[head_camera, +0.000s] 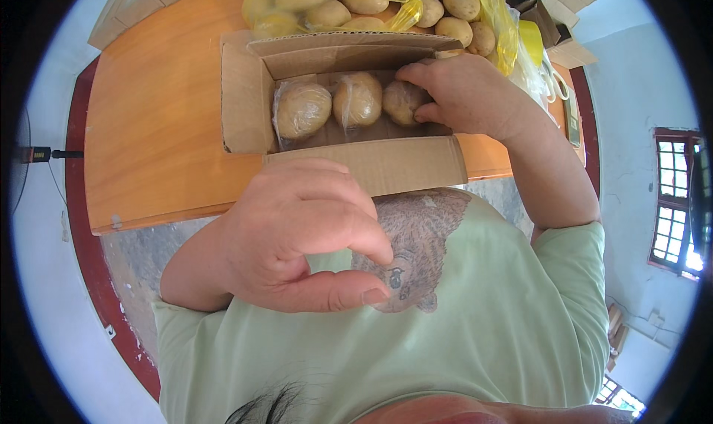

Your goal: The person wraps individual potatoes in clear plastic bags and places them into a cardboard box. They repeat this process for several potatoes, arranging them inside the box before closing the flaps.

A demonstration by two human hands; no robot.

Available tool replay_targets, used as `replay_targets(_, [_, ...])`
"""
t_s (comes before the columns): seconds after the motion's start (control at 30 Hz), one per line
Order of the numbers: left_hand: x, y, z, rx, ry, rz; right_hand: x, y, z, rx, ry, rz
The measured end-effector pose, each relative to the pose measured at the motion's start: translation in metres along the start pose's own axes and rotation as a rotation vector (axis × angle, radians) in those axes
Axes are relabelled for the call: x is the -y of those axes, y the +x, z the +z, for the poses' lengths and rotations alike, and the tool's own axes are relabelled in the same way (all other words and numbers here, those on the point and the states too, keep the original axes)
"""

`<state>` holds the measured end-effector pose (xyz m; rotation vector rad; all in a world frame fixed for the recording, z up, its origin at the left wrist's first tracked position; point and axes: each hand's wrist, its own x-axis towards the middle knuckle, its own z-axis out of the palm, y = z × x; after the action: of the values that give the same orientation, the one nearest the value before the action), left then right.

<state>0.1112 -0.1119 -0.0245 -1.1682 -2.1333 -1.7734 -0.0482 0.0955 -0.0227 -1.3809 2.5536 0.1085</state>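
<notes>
An open cardboard box (245, 98) lies on the table before me with its flaps folded outward. Inside, in a row, are a film-wrapped potato (303, 112) at the left, a second wrapped potato (359, 98) in the middle and a third potato (401, 102) at the right. My right hand (473, 92) reaches in over the box's right end, thumb and fingers around the third potato; the palm hides part of it. Raised near the camera, in front of my shirt, my left hand (306, 234) holds nothing, its thumb and index fingertips apart.
Behind the box, a yellow plastic bag (289, 3) covers several potatoes, with more potatoes (454, 28) beside it. Back right are a yellow roll (531, 41), white-handled scissors (557, 87) and cardboard boxes (562, 12). More cardboard (150, 6) stands at the wooden table's (156, 123) back left.
</notes>
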Motion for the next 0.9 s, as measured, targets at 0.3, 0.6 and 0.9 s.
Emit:
replay_targets(0.3, [-0.0012, 0.0006, 0.0001, 0.007, 0.0, -0.002, -0.0023, 0.0001, 0.0045, -0.038, -0.014, -0.007])
replay_targets(0.6, [-0.0018, 0.0012, 0.0003, 0.001, -0.001, -0.009, -0.0012, -0.0001, 0.0027, -0.025, -0.015, -0.005])
replay_targets(0.9, [-0.0017, 0.0015, 0.0009, 0.007, -0.005, -0.028, -0.0006, -0.0007, 0.003, -0.021, -0.011, 0.006])
